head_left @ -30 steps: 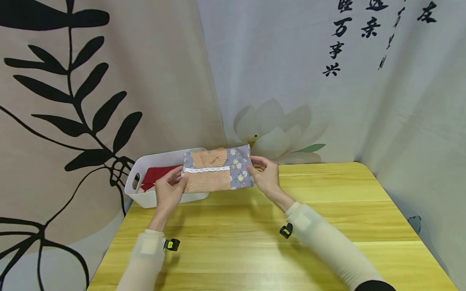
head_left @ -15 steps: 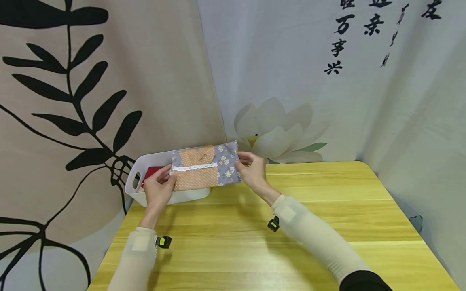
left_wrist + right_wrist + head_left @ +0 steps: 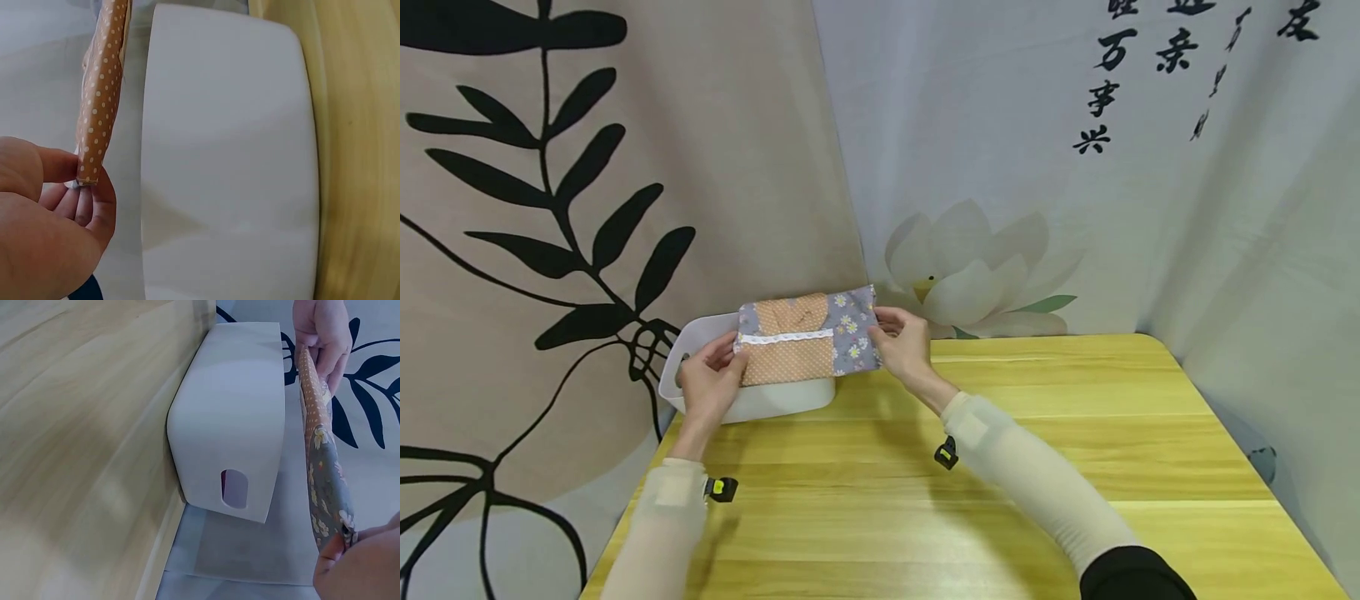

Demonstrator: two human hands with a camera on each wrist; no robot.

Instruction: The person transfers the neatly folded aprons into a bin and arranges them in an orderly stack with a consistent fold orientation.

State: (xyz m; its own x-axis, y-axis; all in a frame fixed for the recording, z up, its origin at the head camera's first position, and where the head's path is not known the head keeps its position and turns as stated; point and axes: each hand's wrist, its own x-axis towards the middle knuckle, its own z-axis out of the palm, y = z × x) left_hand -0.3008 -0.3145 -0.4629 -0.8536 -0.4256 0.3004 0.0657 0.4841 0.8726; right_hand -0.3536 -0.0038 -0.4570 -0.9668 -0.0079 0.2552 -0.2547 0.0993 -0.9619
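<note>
A flat fabric pouch (image 3: 790, 360) in orange polka dots and grey daisy print, with a white lace strip, is held up over the white plastic basket (image 3: 782, 400). My left hand (image 3: 709, 385) pinches its left end between thumb and fingers. The right hand (image 3: 904, 346) pinches the daisy-print end. In both wrist views the pouch (image 3: 100, 87) appears edge-on, apart from the basket (image 3: 228, 150) and above its rim. Most of the basket's opening is hidden behind the pouch in the head view. Through the handle slot (image 3: 235, 489) a sliver of red shows in the right wrist view.
The basket stands at the back left corner of the yellow wooden table (image 3: 1000, 467). Behind the table hangs a printed curtain (image 3: 760, 167) with black leaves, a lotus and written characters. Each sleeve carries a small black wrist camera (image 3: 721, 489).
Both hands have moved left with the pouch, bringing it over the basket. The red cloth seen earlier in the basket is now covered in the head view.
</note>
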